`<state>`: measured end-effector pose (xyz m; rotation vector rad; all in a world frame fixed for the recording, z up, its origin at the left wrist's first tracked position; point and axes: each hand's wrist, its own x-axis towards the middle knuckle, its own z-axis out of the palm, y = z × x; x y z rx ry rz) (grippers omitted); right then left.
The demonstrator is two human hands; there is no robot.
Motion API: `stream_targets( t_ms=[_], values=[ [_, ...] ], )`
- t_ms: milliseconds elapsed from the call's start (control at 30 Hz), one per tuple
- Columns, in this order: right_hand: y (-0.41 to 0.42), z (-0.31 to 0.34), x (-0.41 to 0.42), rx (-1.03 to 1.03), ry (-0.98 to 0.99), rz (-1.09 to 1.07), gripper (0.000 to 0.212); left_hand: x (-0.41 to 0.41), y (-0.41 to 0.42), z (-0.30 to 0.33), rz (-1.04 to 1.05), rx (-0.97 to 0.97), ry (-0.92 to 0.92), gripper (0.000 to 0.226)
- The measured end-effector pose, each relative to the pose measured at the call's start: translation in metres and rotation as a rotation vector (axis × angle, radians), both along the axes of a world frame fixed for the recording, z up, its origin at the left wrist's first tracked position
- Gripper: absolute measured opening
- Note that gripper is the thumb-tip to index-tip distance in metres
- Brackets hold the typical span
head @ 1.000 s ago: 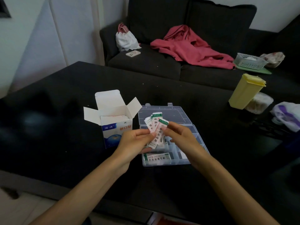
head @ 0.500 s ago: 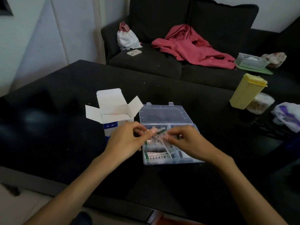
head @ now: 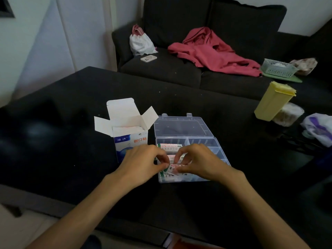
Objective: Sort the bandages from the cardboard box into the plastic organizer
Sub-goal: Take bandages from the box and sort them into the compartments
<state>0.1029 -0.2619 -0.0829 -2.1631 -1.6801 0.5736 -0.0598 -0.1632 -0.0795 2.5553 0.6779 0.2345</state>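
Both hands [head: 143, 162] [head: 197, 162] pinch bandages [head: 173, 168] inside the organizer's [head: 215, 141] near-left edge.

Black table [head: 71, 123], cardboard box [head: 131, 141], plastic organizer [head: 179, 126], yellow container [head: 273, 101]

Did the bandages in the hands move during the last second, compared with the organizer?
Yes. The bandages came down from above the plastic organizer into its near left part, pinched by the left hand and right hand.
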Motion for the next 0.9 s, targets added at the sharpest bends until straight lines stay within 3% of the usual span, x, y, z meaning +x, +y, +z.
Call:
stream_targets(
  t_ms=[367, 600, 900],
  values=[
    [-0.008, 0.012, 0.008, -0.102, 0.162, 0.027, 0.023, 0.002, 0.002, 0.003, -0.028, 0.034, -0.066, 0.023],
    [-0.01, 0.013, 0.007, -0.156, 0.165, 0.042, 0.022, 0.002, -0.001, 0.001, -0.053, 0.031, -0.003, 0.023],
    [-0.014, 0.019, -0.003, -0.052, -0.317, 0.019, 0.017, 0.002, -0.005, -0.004, -0.099, 0.186, 0.153, 0.025]
  ],
)
